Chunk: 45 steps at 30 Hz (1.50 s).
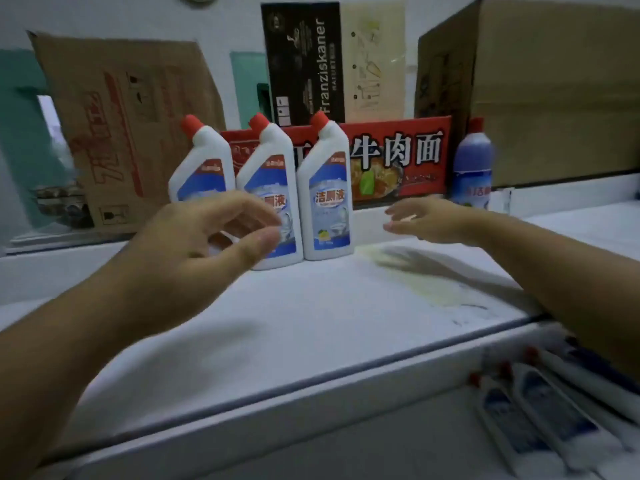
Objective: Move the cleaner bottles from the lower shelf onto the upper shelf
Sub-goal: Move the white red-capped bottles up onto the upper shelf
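Three white cleaner bottles with red caps stand in a row on the white upper shelf [311,323]: the left bottle [204,168], the middle bottle [268,174] and the right bottle [327,195]. A blue bottle with a red cap [472,171] stands further right. My left hand [204,244] hovers in front of the left and middle bottles, fingers apart, holding nothing. My right hand [433,220] is flat and open over the shelf, between the right white bottle and the blue one. Several more cleaner bottles [540,414] stand on the lower shelf at bottom right.
A red noodle carton [405,157] lies behind the bottles. A black beer box [304,64] and a large brown carton [554,91] stand at the back; a flattened brown carton [128,133] leans at the left. A yellowish stain [426,285] marks the shelf.
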{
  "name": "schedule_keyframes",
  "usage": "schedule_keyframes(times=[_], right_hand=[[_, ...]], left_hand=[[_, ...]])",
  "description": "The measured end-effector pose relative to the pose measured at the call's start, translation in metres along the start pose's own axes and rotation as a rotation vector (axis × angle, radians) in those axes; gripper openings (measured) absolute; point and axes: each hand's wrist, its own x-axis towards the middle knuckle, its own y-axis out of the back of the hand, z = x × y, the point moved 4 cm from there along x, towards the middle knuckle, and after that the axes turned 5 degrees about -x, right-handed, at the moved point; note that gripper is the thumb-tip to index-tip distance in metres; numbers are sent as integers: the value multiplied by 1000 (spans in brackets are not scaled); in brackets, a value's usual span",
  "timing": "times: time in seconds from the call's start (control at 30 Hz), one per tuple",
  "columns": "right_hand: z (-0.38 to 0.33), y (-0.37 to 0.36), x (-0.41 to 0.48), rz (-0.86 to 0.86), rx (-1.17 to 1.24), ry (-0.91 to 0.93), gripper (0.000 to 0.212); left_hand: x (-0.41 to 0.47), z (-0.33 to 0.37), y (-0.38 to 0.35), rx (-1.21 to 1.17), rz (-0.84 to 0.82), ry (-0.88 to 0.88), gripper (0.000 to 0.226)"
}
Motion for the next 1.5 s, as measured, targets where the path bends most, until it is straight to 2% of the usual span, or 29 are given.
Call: schedule_keyframes(times=[0.07, 0.17, 0.2, 0.23, 0.3, 0.33, 0.37, 0.4, 0.43, 0.47, 0.53, 0.67, 0.8, 0.93, 0.97, 1.03, 1.1, 1.13, 1.17, 1.23, 1.27, 1.43, 1.5], right_hand=[[5, 8, -37, 121, 167, -44, 43], [16, 13, -128, 579, 424, 42, 10], [24, 8, -167, 746, 468, 49, 3], [37, -4, -208, 879, 519, -11, 9], [81, -36, -275, 996, 549, -228, 16], [108, -55, -301, 915, 467, -349, 11], [137, -77, -320, 699, 383, -516, 10], [166, -98, -339, 452, 317, -682, 27], [189, -114, -363, 286, 293, -819, 44], [207, -122, -386, 245, 305, -918, 51], [232, -123, -429, 290, 256, -1035, 50], [272, -108, -501, 202, 90, -1198, 49], [322, -66, -570, 195, -25, -1294, 50], [371, -31, -617, 187, -74, -1318, 53], [382, -26, -624, 196, -70, -1317, 52], [399, -20, -634, 161, -47, -1314, 52], [415, -17, -639, 105, -7, -1314, 52], [423, -14, -641, 94, 8, -1314, 53], [434, -9, -641, 98, 12, -1312, 53], [458, 2, -637, 107, 12, -1309, 54], [470, 5, -632, 102, 16, -1306, 54], [532, 29, -606, 33, 27, -1323, 54], [559, 51, -600, 31, 8, -1365, 54]], left_hand=[[-34, 34, -38, -153, -125, -241, 36], [-76, 45, -113, -214, -309, -410, 31], [-83, 38, -141, -195, -298, -380, 31], [-86, 28, -170, -159, -241, -299, 31], [-87, 4, -235, -123, -196, 31, 26], [-90, -9, -273, -116, -277, 205, 27], [-96, -15, -311, -82, -432, 310, 34], [-104, -16, -345, -40, -621, 344, 44], [-113, -10, -373, -16, -807, 348, 56], [-122, -2, -395, -32, -962, 356, 64], [-131, 21, -424, -94, -1132, 354, 68], [-128, 73, -463, -72, -1159, 292, 61], [-126, 145, -510, -106, -1124, 244, 55], [-133, 213, -559, -169, -1176, 286, 62], [-135, 225, -567, -165, -1181, 301, 53], [-135, 241, -583, -168, -1189, 305, 9], [-131, 255, -597, -159, -1219, 300, 16], [-126, 255, -606, -138, -1222, 315, 9], [-121, 260, -612, -153, -1229, 333, 12], [-107, 265, -633, -137, -1196, 335, 51], [-99, 267, -643, -131, -1178, 334, 58], [-54, 275, -716, -166, -1191, 302, 54], [-30, 288, -747, -194, -1222, 257, 39]])
